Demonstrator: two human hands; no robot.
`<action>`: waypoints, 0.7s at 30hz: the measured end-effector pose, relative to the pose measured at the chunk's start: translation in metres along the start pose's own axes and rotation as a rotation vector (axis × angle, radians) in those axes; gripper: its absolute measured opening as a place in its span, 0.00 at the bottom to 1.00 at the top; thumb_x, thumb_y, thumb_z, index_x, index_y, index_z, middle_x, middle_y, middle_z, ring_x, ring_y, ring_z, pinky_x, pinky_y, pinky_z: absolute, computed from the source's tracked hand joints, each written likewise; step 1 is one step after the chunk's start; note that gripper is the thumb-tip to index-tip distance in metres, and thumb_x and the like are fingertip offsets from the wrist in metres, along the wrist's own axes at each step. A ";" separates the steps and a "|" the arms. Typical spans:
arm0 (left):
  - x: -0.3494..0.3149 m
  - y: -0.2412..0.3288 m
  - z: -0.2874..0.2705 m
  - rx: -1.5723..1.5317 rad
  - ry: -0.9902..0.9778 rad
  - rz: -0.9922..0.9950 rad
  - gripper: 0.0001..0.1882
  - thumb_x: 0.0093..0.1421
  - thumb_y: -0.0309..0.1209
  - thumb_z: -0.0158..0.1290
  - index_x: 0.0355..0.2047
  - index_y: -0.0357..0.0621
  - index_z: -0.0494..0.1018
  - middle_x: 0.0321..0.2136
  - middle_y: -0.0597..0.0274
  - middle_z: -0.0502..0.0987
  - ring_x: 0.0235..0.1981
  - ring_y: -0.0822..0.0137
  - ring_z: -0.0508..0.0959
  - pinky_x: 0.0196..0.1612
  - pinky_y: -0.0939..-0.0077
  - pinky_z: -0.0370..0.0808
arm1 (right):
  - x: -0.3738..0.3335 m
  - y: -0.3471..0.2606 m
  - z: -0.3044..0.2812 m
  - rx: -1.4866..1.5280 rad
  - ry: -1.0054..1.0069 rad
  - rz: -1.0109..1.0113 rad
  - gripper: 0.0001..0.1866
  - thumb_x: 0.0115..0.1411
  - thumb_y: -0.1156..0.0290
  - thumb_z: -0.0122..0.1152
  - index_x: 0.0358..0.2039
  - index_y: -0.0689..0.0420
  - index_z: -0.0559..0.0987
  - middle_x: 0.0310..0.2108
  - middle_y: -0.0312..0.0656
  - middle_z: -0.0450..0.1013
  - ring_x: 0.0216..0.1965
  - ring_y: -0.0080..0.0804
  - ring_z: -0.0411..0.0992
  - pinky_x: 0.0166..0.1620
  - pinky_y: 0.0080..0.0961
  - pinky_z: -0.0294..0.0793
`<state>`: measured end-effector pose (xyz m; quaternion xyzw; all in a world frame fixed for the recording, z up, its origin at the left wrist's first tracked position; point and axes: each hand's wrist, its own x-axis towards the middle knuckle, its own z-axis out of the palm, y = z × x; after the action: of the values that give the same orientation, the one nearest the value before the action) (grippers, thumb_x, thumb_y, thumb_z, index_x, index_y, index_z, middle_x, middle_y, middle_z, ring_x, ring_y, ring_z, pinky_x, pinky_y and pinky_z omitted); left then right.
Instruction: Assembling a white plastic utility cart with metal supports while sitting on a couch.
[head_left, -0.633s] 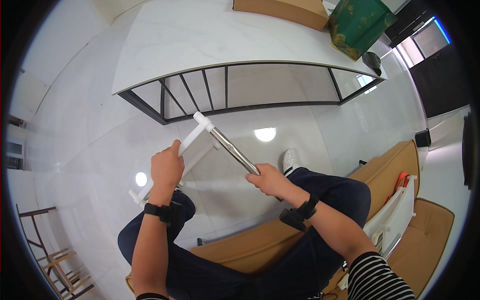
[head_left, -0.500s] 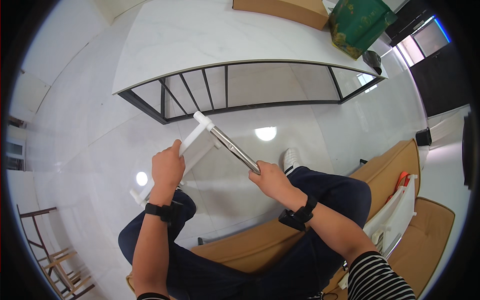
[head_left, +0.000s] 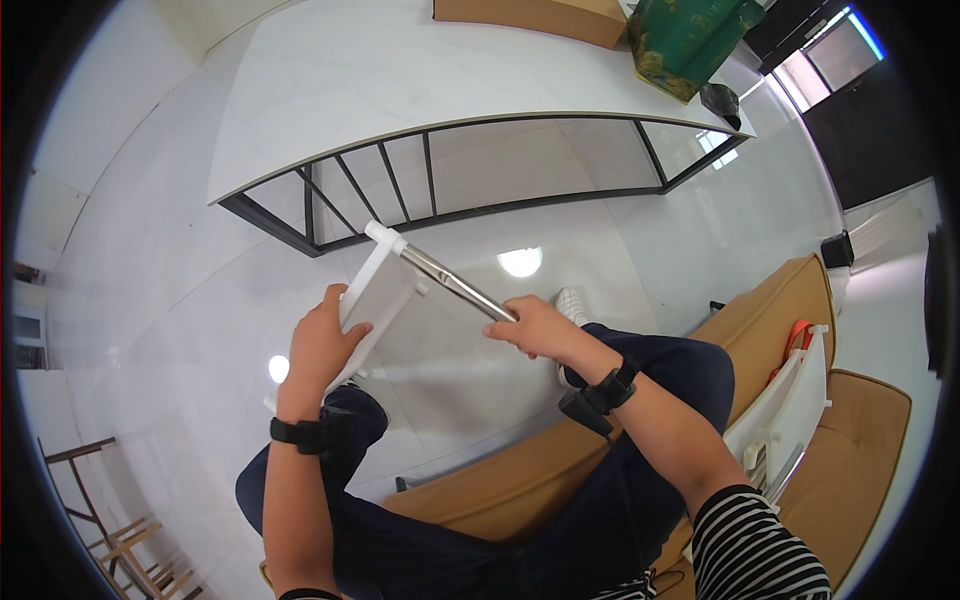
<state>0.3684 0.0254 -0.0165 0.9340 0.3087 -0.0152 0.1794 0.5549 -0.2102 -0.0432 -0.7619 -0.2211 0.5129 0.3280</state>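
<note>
My left hand (head_left: 322,345) has open passage toward nine o'clock, above the pale floor (head_left: 180,330). Toward one o'clock, the white frame (head_left: 366,278) and the steel tube (head_left: 455,282) joined to it bar a straight reach. Beyond them at twelve, the black table base (head_left: 430,175) stands in the way, with gaps between its uprights. My right hand (head_left: 535,325) can pass toward two o'clock; at four, my right knee (head_left: 700,370) blocks it. Between my hands, room opens down to six o'clock, until the tan sofa (head_left: 480,490).

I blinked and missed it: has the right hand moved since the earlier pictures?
Yes, a little: judged against the white table, the right hand moved up the picture, nearer it.
</note>
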 end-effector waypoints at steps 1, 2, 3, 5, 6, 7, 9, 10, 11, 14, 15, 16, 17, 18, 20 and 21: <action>-0.004 -0.002 -0.009 -0.017 0.003 0.041 0.24 0.48 0.37 0.60 0.43 0.41 0.68 0.31 0.48 0.77 0.34 0.49 0.77 0.38 0.59 0.73 | 0.001 0.003 -0.007 -0.156 0.122 -0.056 0.19 0.52 0.56 0.62 0.23 0.62 0.73 0.18 0.42 0.69 0.17 0.29 0.66 0.21 0.26 0.65; -0.008 -0.007 -0.018 -0.034 0.006 0.082 0.30 0.46 0.42 0.61 0.47 0.40 0.68 0.34 0.47 0.77 0.35 0.49 0.77 0.40 0.59 0.73 | 0.001 0.004 -0.014 -0.313 0.245 -0.111 0.22 0.51 0.52 0.63 0.26 0.62 0.76 0.20 0.46 0.73 0.22 0.36 0.72 0.28 0.31 0.71; -0.011 -0.018 -0.027 0.071 -0.125 0.033 0.38 0.44 0.48 0.62 0.52 0.41 0.66 0.38 0.47 0.77 0.37 0.51 0.78 0.41 0.61 0.73 | -0.003 -0.001 -0.019 -0.377 0.322 -0.124 0.26 0.50 0.47 0.63 0.31 0.61 0.78 0.23 0.48 0.74 0.29 0.42 0.74 0.34 0.34 0.72; -0.018 -0.022 -0.036 0.050 -0.345 -0.110 0.35 0.45 0.47 0.62 0.50 0.40 0.68 0.39 0.47 0.77 0.37 0.51 0.78 0.41 0.63 0.73 | -0.008 -0.006 -0.026 -0.420 0.373 -0.122 0.27 0.50 0.46 0.63 0.33 0.61 0.78 0.24 0.48 0.75 0.29 0.43 0.74 0.34 0.35 0.72; -0.021 -0.022 -0.040 0.031 -0.564 -0.257 0.33 0.47 0.47 0.61 0.49 0.40 0.70 0.39 0.48 0.77 0.38 0.52 0.78 0.42 0.64 0.73 | -0.012 -0.009 -0.030 -0.465 0.421 -0.123 0.28 0.50 0.45 0.62 0.34 0.60 0.77 0.25 0.47 0.75 0.29 0.43 0.74 0.34 0.35 0.72; -0.021 -0.018 -0.040 0.019 -0.565 -0.229 0.33 0.47 0.47 0.61 0.49 0.40 0.70 0.39 0.48 0.77 0.38 0.52 0.78 0.42 0.64 0.73 | -0.015 -0.007 -0.036 -0.470 0.442 -0.133 0.27 0.51 0.48 0.63 0.37 0.61 0.76 0.29 0.48 0.75 0.32 0.44 0.74 0.36 0.35 0.72; -0.019 -0.010 -0.039 -0.048 -0.620 -0.224 0.27 0.49 0.48 0.59 0.39 0.35 0.76 0.33 0.47 0.79 0.35 0.53 0.79 0.38 0.65 0.73 | -0.014 0.002 -0.042 -0.577 0.618 -0.383 0.25 0.52 0.51 0.64 0.38 0.61 0.76 0.32 0.48 0.75 0.33 0.45 0.74 0.38 0.35 0.72; -0.020 -0.014 -0.035 -0.021 -0.601 -0.184 0.26 0.49 0.48 0.57 0.34 0.33 0.76 0.31 0.45 0.78 0.34 0.50 0.78 0.38 0.63 0.73 | -0.020 0.007 -0.046 -0.680 0.754 -0.646 0.23 0.52 0.54 0.64 0.38 0.61 0.76 0.34 0.49 0.75 0.35 0.46 0.73 0.40 0.34 0.72; -0.025 -0.024 -0.033 0.008 -0.577 -0.151 0.26 0.49 0.49 0.56 0.30 0.32 0.76 0.30 0.42 0.78 0.33 0.48 0.77 0.37 0.61 0.72 | -0.036 0.000 -0.048 -0.706 0.779 -0.621 0.23 0.52 0.54 0.64 0.38 0.61 0.76 0.34 0.49 0.75 0.35 0.46 0.73 0.40 0.34 0.72; -0.023 -0.018 -0.028 0.081 -0.471 -0.072 0.27 0.49 0.49 0.56 0.28 0.29 0.76 0.29 0.38 0.76 0.33 0.45 0.76 0.37 0.57 0.72 | -0.100 -0.017 -0.083 -0.535 0.908 -0.631 0.18 0.55 0.61 0.63 0.39 0.62 0.76 0.37 0.47 0.75 0.37 0.39 0.74 0.42 0.30 0.72; -0.023 -0.015 -0.022 0.050 -0.408 -0.075 0.27 0.50 0.49 0.56 0.29 0.29 0.76 0.32 0.38 0.76 0.36 0.44 0.76 0.40 0.57 0.71 | -0.126 -0.008 -0.096 -0.167 0.829 -0.522 0.17 0.56 0.63 0.62 0.39 0.62 0.75 0.36 0.45 0.75 0.37 0.34 0.73 0.43 0.27 0.72; -0.023 -0.032 -0.007 0.007 -0.303 -0.019 0.28 0.51 0.50 0.55 0.32 0.30 0.76 0.34 0.37 0.76 0.38 0.44 0.75 0.42 0.55 0.70 | -0.150 0.002 -0.106 0.209 0.727 -0.418 0.15 0.57 0.65 0.61 0.40 0.63 0.75 0.35 0.43 0.75 0.37 0.29 0.73 0.43 0.24 0.71; -0.023 -0.031 -0.001 0.002 -0.225 -0.034 0.28 0.53 0.50 0.54 0.34 0.31 0.76 0.35 0.38 0.76 0.39 0.44 0.75 0.42 0.54 0.70 | -0.175 0.021 -0.118 0.275 0.755 -0.444 0.14 0.57 0.67 0.60 0.40 0.64 0.75 0.34 0.40 0.75 0.37 0.23 0.72 0.42 0.21 0.71; -0.023 -0.030 0.000 0.001 -0.151 -0.054 0.28 0.54 0.51 0.53 0.35 0.32 0.76 0.36 0.38 0.75 0.40 0.44 0.75 0.43 0.54 0.70 | -0.199 0.046 -0.130 0.246 0.839 -0.391 0.14 0.58 0.67 0.59 0.40 0.64 0.76 0.34 0.40 0.75 0.37 0.24 0.72 0.42 0.22 0.71; -0.015 -0.025 0.000 -0.018 -0.128 -0.052 0.27 0.56 0.51 0.51 0.36 0.34 0.76 0.36 0.38 0.76 0.39 0.44 0.75 0.42 0.54 0.70 | -0.253 0.109 -0.158 0.028 1.076 -0.203 0.15 0.58 0.66 0.58 0.39 0.64 0.76 0.33 0.42 0.75 0.37 0.26 0.73 0.42 0.23 0.71; -0.015 -0.019 0.003 -0.023 -0.098 -0.092 0.27 0.58 0.51 0.49 0.37 0.36 0.76 0.36 0.38 0.76 0.39 0.44 0.75 0.42 0.54 0.70 | -0.285 0.147 -0.171 -0.166 1.218 -0.055 0.15 0.58 0.65 0.58 0.39 0.64 0.76 0.33 0.44 0.75 0.37 0.27 0.73 0.42 0.23 0.71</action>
<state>0.3453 0.0298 -0.0235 0.9149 0.3421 -0.0656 0.2040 0.6062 -0.5500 0.0753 -0.9350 -0.0529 -0.0420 0.3481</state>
